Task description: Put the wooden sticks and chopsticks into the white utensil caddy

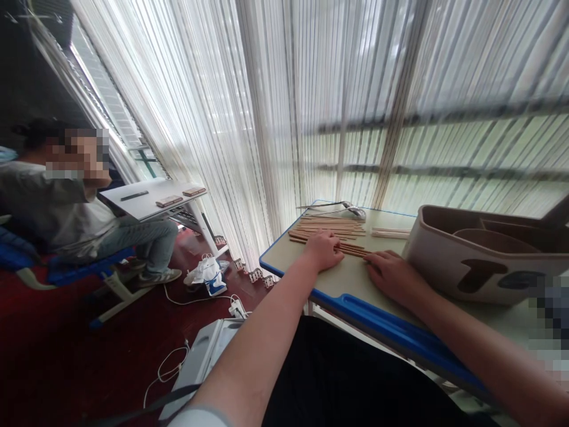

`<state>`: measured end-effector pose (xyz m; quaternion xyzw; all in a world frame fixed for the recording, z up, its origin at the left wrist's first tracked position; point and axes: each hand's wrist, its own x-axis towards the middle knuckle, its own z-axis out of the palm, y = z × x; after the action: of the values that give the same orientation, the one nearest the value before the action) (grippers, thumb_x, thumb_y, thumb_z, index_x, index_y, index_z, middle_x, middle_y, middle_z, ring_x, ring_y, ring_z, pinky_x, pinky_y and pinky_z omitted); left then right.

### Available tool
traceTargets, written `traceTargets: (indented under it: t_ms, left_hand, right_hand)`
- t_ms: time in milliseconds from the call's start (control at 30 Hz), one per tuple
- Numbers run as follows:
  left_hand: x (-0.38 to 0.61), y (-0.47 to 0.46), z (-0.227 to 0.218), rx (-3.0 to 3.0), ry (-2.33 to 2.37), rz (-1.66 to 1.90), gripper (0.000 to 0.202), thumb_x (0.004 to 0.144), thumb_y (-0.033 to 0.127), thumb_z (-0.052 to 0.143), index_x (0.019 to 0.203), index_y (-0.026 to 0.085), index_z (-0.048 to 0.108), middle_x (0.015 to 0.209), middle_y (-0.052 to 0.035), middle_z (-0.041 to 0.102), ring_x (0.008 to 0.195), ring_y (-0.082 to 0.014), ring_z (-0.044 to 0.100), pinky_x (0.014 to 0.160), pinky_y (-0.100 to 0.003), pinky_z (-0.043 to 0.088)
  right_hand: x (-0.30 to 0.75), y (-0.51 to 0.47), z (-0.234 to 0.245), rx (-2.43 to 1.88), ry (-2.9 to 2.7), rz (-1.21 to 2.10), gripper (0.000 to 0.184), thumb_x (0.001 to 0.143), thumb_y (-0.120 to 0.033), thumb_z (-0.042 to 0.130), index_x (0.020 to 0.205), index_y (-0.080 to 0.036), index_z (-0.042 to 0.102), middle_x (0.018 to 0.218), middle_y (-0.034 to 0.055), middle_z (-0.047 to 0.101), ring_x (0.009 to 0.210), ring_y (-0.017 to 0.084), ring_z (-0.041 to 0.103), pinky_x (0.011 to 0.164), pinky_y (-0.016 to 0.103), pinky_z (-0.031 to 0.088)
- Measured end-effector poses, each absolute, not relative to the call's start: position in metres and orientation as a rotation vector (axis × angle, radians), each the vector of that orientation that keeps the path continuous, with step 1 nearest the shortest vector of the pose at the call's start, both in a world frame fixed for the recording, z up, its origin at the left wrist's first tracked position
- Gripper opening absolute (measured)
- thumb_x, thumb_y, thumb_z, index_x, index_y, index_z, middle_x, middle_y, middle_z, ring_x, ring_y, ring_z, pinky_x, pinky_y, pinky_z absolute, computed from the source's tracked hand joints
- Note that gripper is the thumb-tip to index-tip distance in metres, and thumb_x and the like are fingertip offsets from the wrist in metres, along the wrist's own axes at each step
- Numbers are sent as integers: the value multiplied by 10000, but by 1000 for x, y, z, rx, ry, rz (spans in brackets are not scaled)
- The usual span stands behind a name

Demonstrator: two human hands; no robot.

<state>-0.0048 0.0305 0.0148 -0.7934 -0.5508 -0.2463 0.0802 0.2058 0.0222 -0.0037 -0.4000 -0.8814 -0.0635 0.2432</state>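
Observation:
Thin wooden chopsticks (331, 224) lie side by side in a loose pile on the school-type desk. My left hand (323, 250) is closed over several darker chopsticks (353, 249) along the near side of the pile, its fingers curled down onto them. At the right ends of those same sticks is my right hand (389, 273), with its fingertips closed on the ends and its palm low over the desk. What lies under the left fingers is hidden. Paler chopsticks (391, 232) rest apart, behind my right hand.
A beige compartment box (444, 267) stands right of my right hand. Behind the pile lies a shiny metal utensil (353, 209). The desk (275, 255) has a blue edge, with a sheer curtain (284, 118) beyond. Left, a person (57, 201) sits at another desk (151, 193); cables (195, 302) cross the floor.

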Motion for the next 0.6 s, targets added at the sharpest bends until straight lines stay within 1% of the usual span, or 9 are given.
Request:
traceTargets:
  t_ms: [100,233,300,367,467,600]
  left_hand:
    - [-6,31,14,-2384,-1634,-721,210,695,322,596,850,206,677,968,-58,616,982,-230,520,903,-356,418]
    - [-7,32,12,-2396,-1615,-742,231,688,306,597,876,205,686,950,-56,628,970,-226,529,902,-351,420]
    - [-7,33,12,-2410,-1615,-734,216,696,277,582,869,210,694,928,-51,638,967,-219,534,903,-345,420]
    - [-8,33,11,-2426,-1618,-732,204,712,245,558,855,220,701,907,-42,645,965,-210,538,903,-337,418]
    - [-8,33,10,-2448,-1581,-768,206,721,212,538,835,233,708,905,-29,647,957,-196,539,896,-322,418]
    - [-9,34,9,-2471,-1526,-812,198,723,209,534,810,234,710,894,-22,642,937,-188,539,899,-315,412]
  right_hand:
    - [207,23,-4,-1123,-2390,-199,341,849,-250,425,1113,-140,610,1155,117,594,1025,253,537,913,394,436]
    - [208,23,-3,-1127,-2421,-163,323,855,-257,417,1070,-156,636,1092,109,625,1003,254,541,898,403,447]
    - [208,23,-4,-1128,-2381,-177,346,845,-254,430,1115,-143,617,1152,125,599,1041,260,525,915,412,438]
    - [208,24,-5,-1109,-2366,-188,373,844,-252,432,1162,-141,594,1207,122,574,1082,266,502,942,425,420]
    - [208,23,-4,-1089,-2407,-156,366,859,-265,420,1167,-164,592,1174,91,601,1080,259,491,948,420,413]
    - [205,18,2,-1145,-2409,-123,361,868,-254,409,1170,-157,583,1129,94,605,1041,243,490,936,389,412]
